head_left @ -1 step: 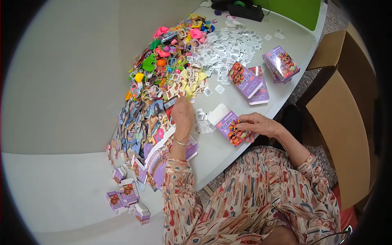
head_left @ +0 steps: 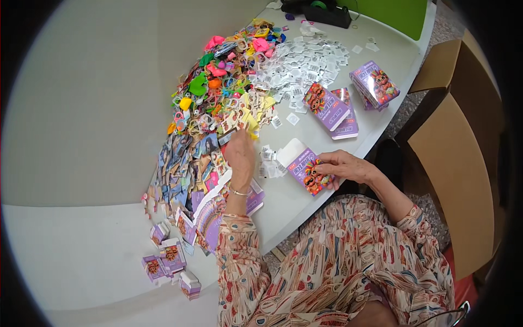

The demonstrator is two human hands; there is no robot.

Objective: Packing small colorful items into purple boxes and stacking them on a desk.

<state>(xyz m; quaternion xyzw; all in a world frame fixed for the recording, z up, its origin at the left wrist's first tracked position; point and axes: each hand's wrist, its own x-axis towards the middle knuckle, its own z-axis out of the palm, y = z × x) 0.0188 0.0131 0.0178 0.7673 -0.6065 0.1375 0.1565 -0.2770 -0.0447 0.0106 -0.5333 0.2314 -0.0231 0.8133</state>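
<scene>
My right hand grips a small purple card box near the table's front edge, its thumb across the printed front. The box's white end flap stands open and points away from me. My left hand reaches over the near side of a heap of small yellow and white picture cards. Its fingertips are hidden behind the back of the hand, so what they hold, if anything, does not show. Under my left wrist lies a fanned stack of flat purple cartons. Small white sachets lie between my hands.
Colourful small toys are heaped at the far left, beside a pile of white sachets. Purple boxes stand at the right; smaller ones lie at the left. A tape dispenser sits at the back. A cardboard carton stands right.
My left hand has shifted very slightly left over the picture cards. My right hand and the purple box stay in place.
</scene>
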